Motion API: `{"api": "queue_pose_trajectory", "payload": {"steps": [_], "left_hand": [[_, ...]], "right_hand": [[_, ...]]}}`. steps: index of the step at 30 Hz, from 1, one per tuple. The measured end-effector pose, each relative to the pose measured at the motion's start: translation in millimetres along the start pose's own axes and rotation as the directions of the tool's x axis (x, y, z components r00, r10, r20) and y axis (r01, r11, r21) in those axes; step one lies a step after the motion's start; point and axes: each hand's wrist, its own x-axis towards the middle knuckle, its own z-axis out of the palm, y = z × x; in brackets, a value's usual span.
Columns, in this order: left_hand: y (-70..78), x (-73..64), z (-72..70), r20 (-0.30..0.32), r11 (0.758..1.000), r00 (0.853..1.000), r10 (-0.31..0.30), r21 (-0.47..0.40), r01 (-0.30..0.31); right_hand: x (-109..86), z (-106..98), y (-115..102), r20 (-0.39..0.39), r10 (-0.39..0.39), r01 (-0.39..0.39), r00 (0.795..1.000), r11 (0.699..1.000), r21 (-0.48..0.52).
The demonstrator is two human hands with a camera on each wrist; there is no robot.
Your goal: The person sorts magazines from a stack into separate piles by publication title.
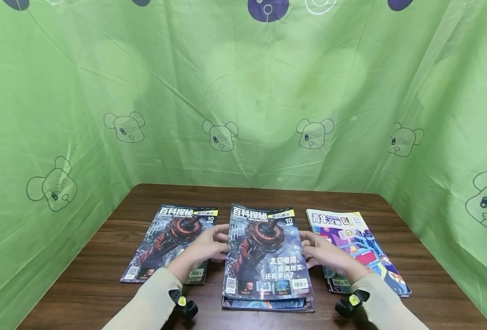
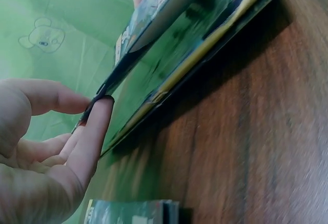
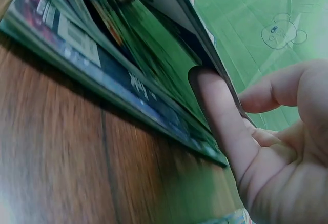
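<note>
In the head view a dark magazine (image 1: 264, 256) with an orange ring on its cover lies at the centre, lifted above other magazines (image 1: 264, 304) whose lower edges show. My left hand (image 1: 210, 245) pinches its left edge between thumb and fingers. At the opposite edge, my right hand (image 1: 323, 252) pinches it too. Seen from the left wrist, the raised magazine (image 2: 146, 24) tilts away from the stack, leaving a gap. The right wrist view shows the same gap above the lower magazines (image 3: 128, 88), with pages partly fanned.
Another magazine pile (image 1: 165, 252) with the same cover lies to the left. On the right sits a pile topped by a colourful purple-and-white magazine (image 1: 369, 247). The dark wooden table (image 1: 99, 275) is bounded by green curtains (image 1: 264, 91) printed with bears.
</note>
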Motion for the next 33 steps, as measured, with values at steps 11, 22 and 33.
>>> {"api": "queue_pose_trajectory", "payload": {"steps": [11, 22, 33], "left_hand": [[7.4, -6.3, -21.0, -0.108, 0.998, 0.994, -0.021, 0.063, 0.028], [8.5, -15.3, -49.5, -0.174, 0.983, 0.985, -0.022, 0.177, 0.053], [8.8, -27.0, -85.0, -0.222, 0.968, 0.974, -0.039, 0.232, 0.092]], "right_hand": [[16.6, 22, -9, -0.001, -0.029, 0.029, 1.0, 0.999, 0.032], [39.6, 51, -11, 0.03, -0.048, 0.045, 0.998, 0.993, 0.105], [61.5, 82, -25, 0.042, -0.026, 0.021, 0.999, 0.993, 0.117]]}}
